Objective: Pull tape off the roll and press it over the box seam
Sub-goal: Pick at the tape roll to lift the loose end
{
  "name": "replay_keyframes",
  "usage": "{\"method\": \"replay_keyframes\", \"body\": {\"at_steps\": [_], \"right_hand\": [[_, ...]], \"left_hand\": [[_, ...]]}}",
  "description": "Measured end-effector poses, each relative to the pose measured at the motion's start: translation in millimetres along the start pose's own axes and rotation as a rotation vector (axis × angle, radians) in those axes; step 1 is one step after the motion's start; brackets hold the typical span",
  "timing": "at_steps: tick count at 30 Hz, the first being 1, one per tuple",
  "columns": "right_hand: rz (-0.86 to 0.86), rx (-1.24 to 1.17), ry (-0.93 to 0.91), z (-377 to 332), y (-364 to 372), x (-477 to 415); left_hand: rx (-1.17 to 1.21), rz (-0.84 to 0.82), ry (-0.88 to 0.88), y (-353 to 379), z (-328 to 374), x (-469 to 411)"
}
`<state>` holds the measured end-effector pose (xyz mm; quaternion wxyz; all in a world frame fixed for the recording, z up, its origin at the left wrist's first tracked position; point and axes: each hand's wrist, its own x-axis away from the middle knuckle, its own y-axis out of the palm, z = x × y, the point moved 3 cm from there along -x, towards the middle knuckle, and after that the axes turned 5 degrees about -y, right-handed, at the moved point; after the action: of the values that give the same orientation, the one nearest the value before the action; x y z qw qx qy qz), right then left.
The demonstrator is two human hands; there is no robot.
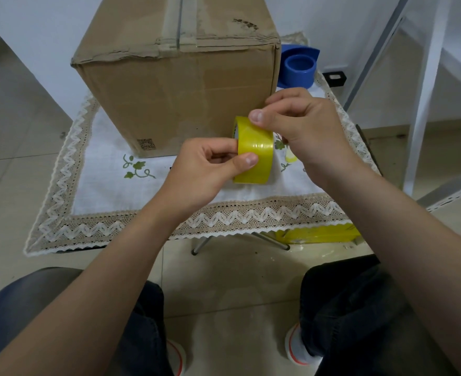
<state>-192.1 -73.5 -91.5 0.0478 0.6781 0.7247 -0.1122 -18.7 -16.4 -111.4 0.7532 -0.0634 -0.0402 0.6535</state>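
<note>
A yellow tape roll point(256, 156) is held upright above the table's front half, just before the cardboard box point(175, 90). My left hand point(205, 169) grips the roll's left side, thumb pressed on its outer face. My right hand point(302, 126) holds the roll's top right, thumb tip on the upper edge of the tape. No loose tape end shows. The box stands on the cloth; its top seam point(180, 20) runs away from me, with old tape over it.
A white embroidered tablecloth point(110, 191) with a lace border covers the small table. A blue tape dispenser point(298, 67) sits behind the box's right corner. A yellow package point(319, 233) lies on the floor under the table's right edge. White shelving stands at right.
</note>
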Motion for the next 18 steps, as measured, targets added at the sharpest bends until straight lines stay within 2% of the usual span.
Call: {"method": "replay_keyframes", "body": {"at_steps": [4, 6, 10, 15, 18], "right_hand": [[-0.017, -0.060, 0.065, 0.4, 3.6, 2.8], [-0.034, -0.053, 0.183, 6.6, 2.0, 0.9], [-0.204, -0.139, 0.410, 15.6, 8.6, 6.3], [-0.223, -0.315, 0.491, 18.4, 17.8, 10.8], [-0.239, -0.307, 0.484, 20.2, 20.2, 12.8]], "left_hand": [[-0.006, 0.026, 0.050, -1.8, -0.6, 1.1], [-0.004, 0.033, 0.078, -2.5, -1.1, 0.2], [-0.062, 0.021, 0.059, -3.0, -3.3, -2.4], [-0.109, 0.088, -0.006, 3.8, -5.3, -3.3], [-0.125, 0.141, -0.012, 1.6, -4.9, -5.0]]}}
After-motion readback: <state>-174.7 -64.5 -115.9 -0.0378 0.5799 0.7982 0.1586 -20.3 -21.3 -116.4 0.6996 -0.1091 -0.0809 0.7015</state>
